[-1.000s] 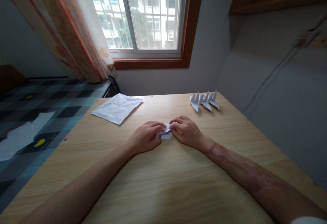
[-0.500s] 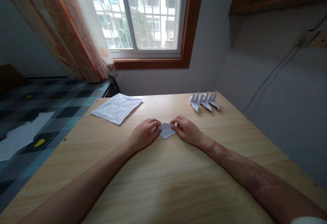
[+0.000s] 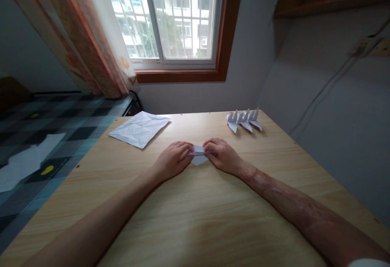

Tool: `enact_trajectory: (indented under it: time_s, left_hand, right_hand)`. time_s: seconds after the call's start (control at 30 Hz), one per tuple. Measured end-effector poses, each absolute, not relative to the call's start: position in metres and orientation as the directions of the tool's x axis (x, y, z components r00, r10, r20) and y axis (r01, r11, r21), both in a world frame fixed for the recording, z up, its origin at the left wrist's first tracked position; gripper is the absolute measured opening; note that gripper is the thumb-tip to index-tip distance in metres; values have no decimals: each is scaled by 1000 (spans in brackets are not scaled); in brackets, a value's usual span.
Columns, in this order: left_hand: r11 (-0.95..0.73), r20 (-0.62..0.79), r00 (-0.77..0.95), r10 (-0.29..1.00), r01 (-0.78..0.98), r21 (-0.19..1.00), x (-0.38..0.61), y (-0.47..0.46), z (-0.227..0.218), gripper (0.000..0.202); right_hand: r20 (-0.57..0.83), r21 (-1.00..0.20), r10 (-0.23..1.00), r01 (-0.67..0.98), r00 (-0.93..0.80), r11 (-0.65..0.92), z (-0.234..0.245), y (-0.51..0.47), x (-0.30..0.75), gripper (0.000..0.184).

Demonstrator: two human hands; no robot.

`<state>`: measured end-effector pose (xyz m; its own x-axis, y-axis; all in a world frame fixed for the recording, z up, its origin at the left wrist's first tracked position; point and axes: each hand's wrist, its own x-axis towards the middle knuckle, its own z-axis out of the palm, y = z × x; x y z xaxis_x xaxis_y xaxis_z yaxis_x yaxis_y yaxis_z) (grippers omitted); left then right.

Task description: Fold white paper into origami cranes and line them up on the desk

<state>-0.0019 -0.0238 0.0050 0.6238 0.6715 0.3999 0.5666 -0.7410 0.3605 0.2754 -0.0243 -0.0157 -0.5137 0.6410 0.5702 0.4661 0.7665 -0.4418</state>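
Three paper figures (image 3: 243,121) stand seemingly finished at the far right of the counter (image 3: 195,218). Mid-counter, the left hand (image 3: 173,159) and right hand (image 3: 224,155) pinch opposite sides of a partly folded paper (image 3: 199,160); a creased sheet (image 3: 140,129) lies spread out, far left.

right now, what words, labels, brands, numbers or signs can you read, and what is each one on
No text is legible.
Window's lower rail: tiny reddish marks, too small to read.
Plaid bedspread: faint marks near a yellow patch, too blurred to tell whether they are lettering.
Small folded paper, creased white sheet, origami birds: no writing visible.
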Motion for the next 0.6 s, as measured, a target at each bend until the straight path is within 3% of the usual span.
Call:
enact_trajectory:
  time_s: [0.27, 0.5, 0.6]
  left_hand:
    - [-752, 401, 636, 659, 552, 361, 0, -27, 9, 10]
    - [-717, 387, 609, 692, 519, 465, 2, -28, 16, 25]
    - [-704, 406, 577, 709, 537, 466, 1, -26, 14, 21]
  right_hand:
    - [582, -394, 617, 480, -530, 784, -12, -27, 275, 14]
    - [607, -316, 605, 542, -515, 778, -12, -29, 275, 19]
    - [576, -315, 609, 539, -546, 781, -12, -29, 275, 22]
